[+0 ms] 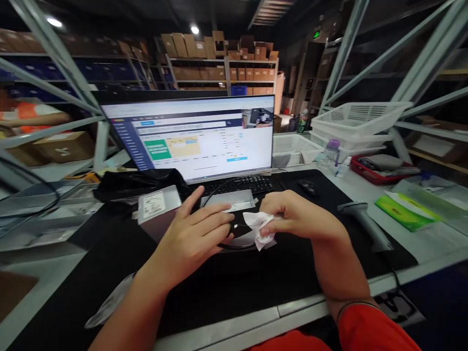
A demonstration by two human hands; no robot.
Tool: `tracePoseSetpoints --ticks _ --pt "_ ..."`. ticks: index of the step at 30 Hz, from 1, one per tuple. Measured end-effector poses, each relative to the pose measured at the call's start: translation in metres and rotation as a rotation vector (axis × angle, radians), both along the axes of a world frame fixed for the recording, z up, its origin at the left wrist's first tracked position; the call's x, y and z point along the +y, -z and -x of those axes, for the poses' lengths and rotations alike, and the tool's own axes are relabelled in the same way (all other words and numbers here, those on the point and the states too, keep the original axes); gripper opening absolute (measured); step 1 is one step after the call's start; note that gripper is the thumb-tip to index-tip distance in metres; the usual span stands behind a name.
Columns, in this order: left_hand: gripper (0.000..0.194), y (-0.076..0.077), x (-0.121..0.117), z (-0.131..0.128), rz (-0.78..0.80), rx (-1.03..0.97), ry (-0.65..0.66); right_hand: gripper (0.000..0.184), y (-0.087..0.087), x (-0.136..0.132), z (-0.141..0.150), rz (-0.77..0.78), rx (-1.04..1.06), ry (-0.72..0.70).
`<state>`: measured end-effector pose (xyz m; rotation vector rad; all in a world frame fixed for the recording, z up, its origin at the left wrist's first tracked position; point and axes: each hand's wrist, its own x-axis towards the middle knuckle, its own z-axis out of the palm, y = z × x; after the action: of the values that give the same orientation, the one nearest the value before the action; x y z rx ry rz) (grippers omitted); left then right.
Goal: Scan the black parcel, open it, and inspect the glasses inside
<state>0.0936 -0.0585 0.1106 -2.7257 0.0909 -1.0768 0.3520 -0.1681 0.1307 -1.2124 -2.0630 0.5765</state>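
My left hand [201, 236] reaches over the black mat, one finger raised and the others bent together towards the thumb around a black cable [239, 247]. The cable loops below the fingers, and a small pale tip shows beside them. What lies under the fingers is partly hidden. My right hand [292, 214] is closed on a crumpled white tissue [259, 226], pinched under the thumb just right of the left fingertips. Behind both hands lies an open pale box [237, 199]. A grey box with a label [157, 207] stands left of the left hand.
A monitor [204, 146] and keyboard [256, 184] stand behind. To the right are a mouse [307, 187], barcode scanner [367, 224], green packet [404, 212], red tray [380, 178] and white baskets [358, 119]. A plastic bag [111, 302] lies front left. A person in orange [32, 114] is far left.
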Motion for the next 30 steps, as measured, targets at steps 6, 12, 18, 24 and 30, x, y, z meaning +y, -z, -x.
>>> tracePoseSetpoints --ticks 6,12,18,24,30 --pt "0.012 -0.005 0.006 0.004 0.089 -0.102 0.057 0.023 -0.004 -0.005 -0.056 -0.160 0.190 0.580" --pt "0.018 -0.004 0.012 0.008 0.061 -0.165 0.030 0.047 0.007 -0.025 -0.117 -0.251 0.241 1.096" --pt "0.024 -0.001 0.017 0.009 0.065 -0.238 0.026 0.044 0.056 -0.099 -0.186 -0.113 0.302 1.282" --pt "0.012 -0.003 0.016 0.005 0.037 -0.237 0.001 0.045 0.118 -0.162 -0.212 -0.240 0.529 1.496" --pt "0.018 0.006 0.037 0.007 0.001 -0.330 0.013 0.050 0.147 -0.175 -0.260 -0.319 0.580 1.773"
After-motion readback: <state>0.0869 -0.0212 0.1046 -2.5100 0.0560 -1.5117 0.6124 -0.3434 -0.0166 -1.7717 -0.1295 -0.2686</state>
